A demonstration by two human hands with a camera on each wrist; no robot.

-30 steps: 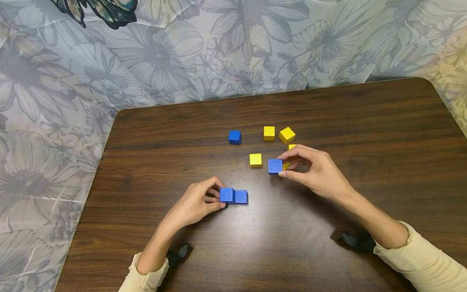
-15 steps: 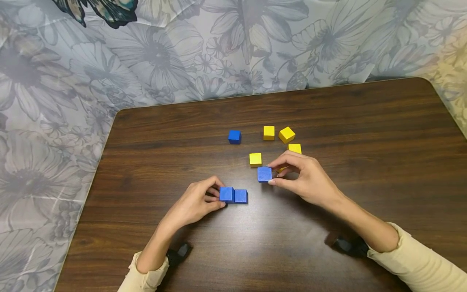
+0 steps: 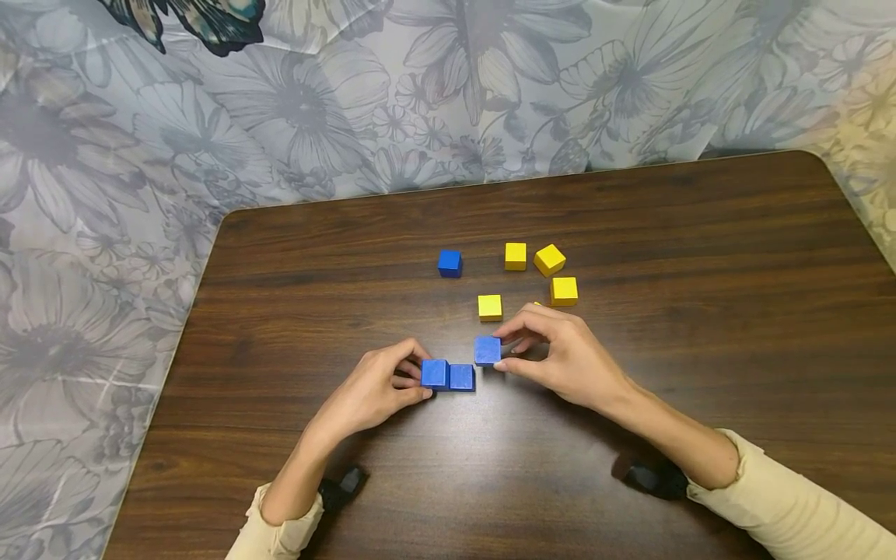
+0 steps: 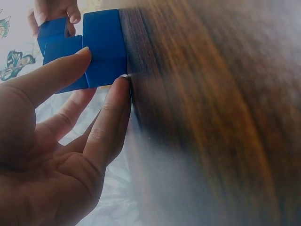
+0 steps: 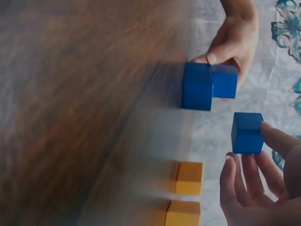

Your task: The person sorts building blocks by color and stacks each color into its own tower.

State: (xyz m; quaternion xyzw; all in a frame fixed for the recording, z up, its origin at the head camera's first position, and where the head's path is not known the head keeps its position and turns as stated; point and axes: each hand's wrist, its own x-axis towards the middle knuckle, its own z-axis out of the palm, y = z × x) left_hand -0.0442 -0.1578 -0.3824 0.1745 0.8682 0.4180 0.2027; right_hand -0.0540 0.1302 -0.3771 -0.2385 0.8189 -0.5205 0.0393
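Note:
My left hand (image 3: 374,390) pinches a blue cube (image 3: 435,373) that sits on top of a lower blue cube in a short row; the lower one is mostly hidden in the head view. In the left wrist view its thumb lies on the upper cube (image 4: 63,52) and a fingertip touches the bottom row (image 4: 104,47). Directly to the right stands another blue cube (image 3: 462,377) at table level. My right hand (image 3: 570,354) holds a third visible blue cube (image 3: 488,351) between thumb and fingers, raised off the table, just right of and apart from the row.
A loose blue cube (image 3: 450,263) lies farther back on the brown table (image 3: 315,272). Several yellow cubes (image 3: 515,256) are scattered behind the right hand, one nearly hidden by it. A flowered cloth (image 3: 301,101) hangs behind the table's far edge.
The right hand has carried its blue cube left and toward the near side, up to the row. Yellow cubes behind it are more exposed. The left hand has stayed still.

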